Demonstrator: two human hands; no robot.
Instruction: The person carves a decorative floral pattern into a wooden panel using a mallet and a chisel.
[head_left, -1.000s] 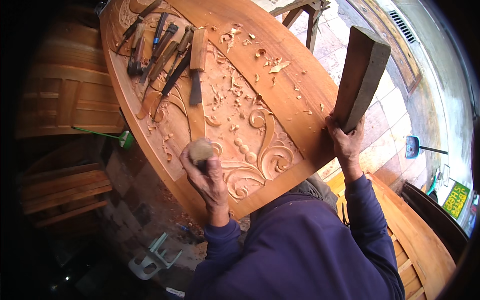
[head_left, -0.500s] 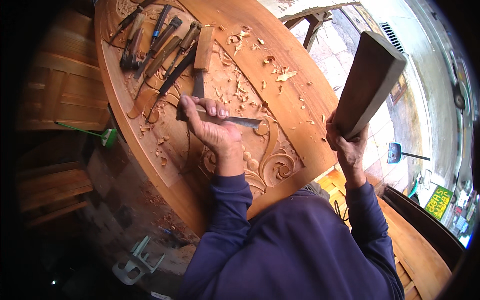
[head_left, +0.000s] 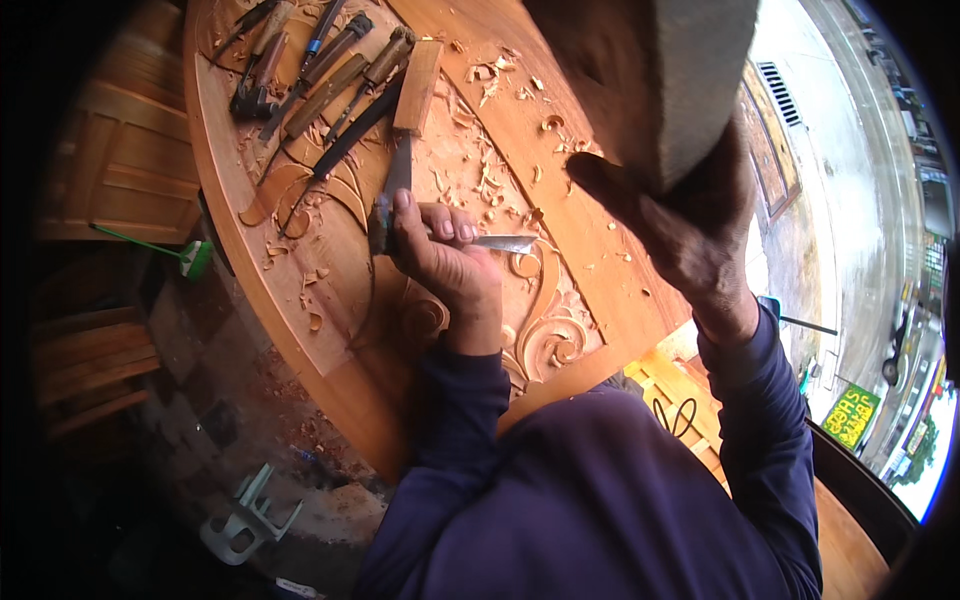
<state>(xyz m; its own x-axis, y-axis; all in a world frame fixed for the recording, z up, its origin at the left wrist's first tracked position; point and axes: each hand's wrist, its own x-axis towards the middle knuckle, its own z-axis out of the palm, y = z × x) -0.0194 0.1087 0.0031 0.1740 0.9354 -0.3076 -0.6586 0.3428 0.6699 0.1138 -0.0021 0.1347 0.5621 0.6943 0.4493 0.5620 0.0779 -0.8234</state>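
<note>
Chisel [head_left: 508, 243] in your left hand [head_left: 450, 262], wooden block [head_left: 700, 85] raised in your right hand [head_left: 705, 245].
Your left hand is curled closed around the chisel's handle over the carved panel [head_left: 640, 318], blade pointing right, near a scroll carving [head_left: 548, 342]. To its right, your other hand grips the block's near end, thumb out to the left, remaining fingers mostly hidden. More carving tools [head_left: 328, 108] lie far left, beyond your left hand.

A green broom [head_left: 195, 260] and pale stool [head_left: 236, 522] stand left, a sign [head_left: 853, 416] right.
</note>
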